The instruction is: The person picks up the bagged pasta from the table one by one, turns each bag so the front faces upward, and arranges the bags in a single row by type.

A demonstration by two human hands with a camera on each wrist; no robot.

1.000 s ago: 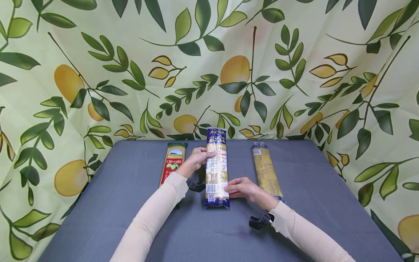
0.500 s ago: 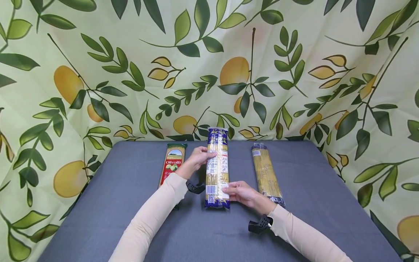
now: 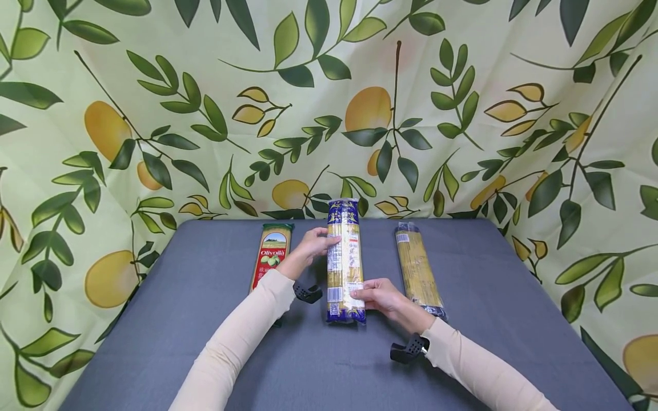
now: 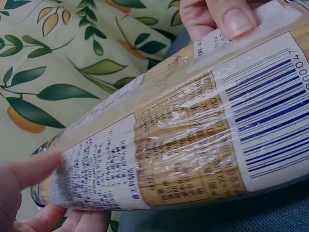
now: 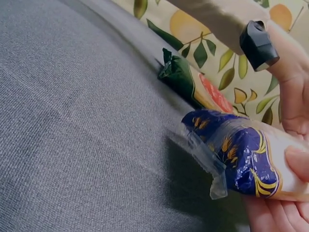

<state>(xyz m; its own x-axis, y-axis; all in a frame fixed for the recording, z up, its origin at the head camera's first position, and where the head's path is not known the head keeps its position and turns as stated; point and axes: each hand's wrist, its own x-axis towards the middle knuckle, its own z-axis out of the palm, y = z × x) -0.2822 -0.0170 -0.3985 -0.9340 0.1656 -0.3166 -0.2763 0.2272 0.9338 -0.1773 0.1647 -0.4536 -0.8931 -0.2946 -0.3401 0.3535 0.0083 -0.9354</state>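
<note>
A blue-and-gold packet of spaghetti (image 3: 345, 268) stands lengthwise above the table, its back with barcode and small print turned toward me. My left hand (image 3: 312, 249) grips its left edge near the upper part, thumb across the front. Lower down, my right hand (image 3: 382, 298) pinches the right edge close to the blue bottom end. In the left wrist view the barcode side of the spaghetti packet (image 4: 178, 140) fills the middle, with both thumbs on it. The right wrist view shows its crimped blue end (image 5: 236, 154) held off the cloth, a shadow underneath.
A red-and-green Olivoilà pasta packet (image 3: 271, 251) lies to the left, partly behind my left forearm. On the right lies another clear-and-blue packet of spaghetti (image 3: 418, 268). The table (image 3: 329, 371) has a grey cloth, and a leaf-patterned curtain (image 3: 308, 114) hangs behind.
The held spaghetti packet has shifted slightly to the right and turned a little. Both hands keep their hold, and the two packets on the table stay put.
</note>
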